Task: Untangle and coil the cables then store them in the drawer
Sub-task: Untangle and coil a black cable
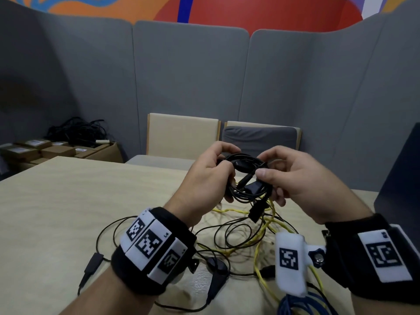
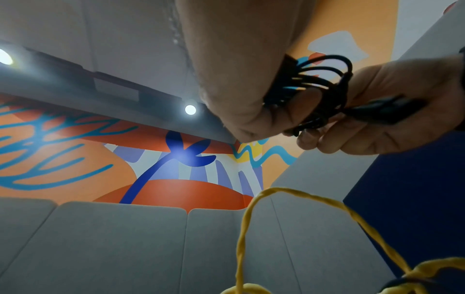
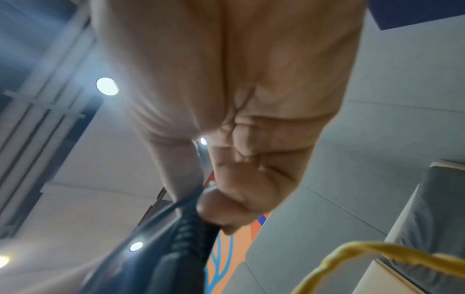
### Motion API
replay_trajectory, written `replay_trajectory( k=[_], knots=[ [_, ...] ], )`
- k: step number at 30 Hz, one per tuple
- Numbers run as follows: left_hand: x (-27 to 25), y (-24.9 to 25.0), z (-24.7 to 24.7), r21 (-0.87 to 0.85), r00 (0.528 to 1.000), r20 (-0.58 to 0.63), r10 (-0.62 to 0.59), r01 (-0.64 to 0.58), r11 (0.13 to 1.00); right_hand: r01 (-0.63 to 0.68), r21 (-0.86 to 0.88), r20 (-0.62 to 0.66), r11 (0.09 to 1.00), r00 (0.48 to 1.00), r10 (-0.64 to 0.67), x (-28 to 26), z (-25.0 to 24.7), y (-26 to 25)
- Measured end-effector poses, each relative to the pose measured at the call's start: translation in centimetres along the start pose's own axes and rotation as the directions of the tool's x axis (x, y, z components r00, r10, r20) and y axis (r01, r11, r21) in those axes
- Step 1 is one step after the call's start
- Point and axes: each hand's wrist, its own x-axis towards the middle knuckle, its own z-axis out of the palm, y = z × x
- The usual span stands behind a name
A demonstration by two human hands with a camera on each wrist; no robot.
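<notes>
From the head view, the left hand [image 1: 204,176] and the right hand [image 1: 293,178] both gripped a small black cable coil [image 1: 246,176] above the table [image 1: 56,201]; coiling looked nearly done, so tucking the loose plug [image 1: 258,209] likely came next. A yellow cable [image 1: 261,237] lay tangled below. The left wrist view showed fingers curled round the coil. The right wrist view was blurry. No drawer showed.

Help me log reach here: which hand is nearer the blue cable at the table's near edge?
Right. The right hand holds the black cable coil above the tangle, its wrist nearly over the blue cable. The left hand grips the coil further to the left.
</notes>
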Motion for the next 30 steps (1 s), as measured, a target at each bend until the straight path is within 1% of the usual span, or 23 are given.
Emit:
replay_trajectory(
  k=[3,6,9,12,15,18,20,24,26,28,30],
  knots=[
    [0.0,0.0,-0.2,-0.009,1.000,0.007,-0.015,0.015,1.000,0.010,0.001,-0.058,1.000,0.998,-0.010,0.1,0.0,-0.1],
    [0.0,0.4,-0.4,-0.061,1.000,0.024,-0.013,0.015,0.998,0.026,0.004,-0.099,1.000,0.995,-0.026,0.2,-0.3,-0.4],
    [0.0,0.6,-0.6,-0.026,1.000,0.021,0.004,-0.003,1.000,0.048,-0.011,-0.107,0.999,0.993,-0.049,0.0,-0.5,-0.8],
    [-0.5,1.3,-0.8,0.030,0.999,-0.024,0.031,-0.031,0.999,0.056,-0.017,-0.106,0.998,0.993,-0.058,-0.4,-0.4,-1.9],
    [-1.1,2.2,-0.9,0.046,0.997,-0.065,0.034,-0.031,0.998,0.043,-0.014,-0.085,0.999,0.995,-0.044,-0.8,-0.4,-3.2],
    [-2.3,3.5,-1.1,0.080,0.997,-0.063,0.047,-0.041,0.996,0.012,-0.012,-0.068,1.000,0.998,-0.012,-1.9,-0.3,-4.6],
    [-3.5,4.2,-1.2,0.106,0.998,-0.043,0.040,-0.036,0.994,-0.008,-0.031,-0.067,0.999,0.998,0.006,-3.3,-0.2,-5.3],
    [-5.8,4.9,-0.6,0.126,0.999,0.020,-0.028,0.025,0.992,-0.061,-0.050,-0.078,0.997,0.995,0.057,-6.5,-0.5,-5.9],
    [-6.8,5.2,0.6,0.193,0.997,0.067,-0.042,0.029,0.981,-0.097,-0.058,-0.102,0.994,0.991,0.091,-8.5,-1.3,-5.8],
    [-7.6,5.3,2.4,0.288,0.992,0.121,-0.041,0.005,0.958,-0.140,-0.072,-0.136,0.988,0.982,0.130,-10.4,-2.4,-5.2],
    [-8.0,5.6,4.6,0.387,0.975,0.208,-0.077,-0.009,0.922,-0.198,-0.094,-0.167,0.976,0.969,0.181,-12.3,-3.9,-4.3]
  ],
)
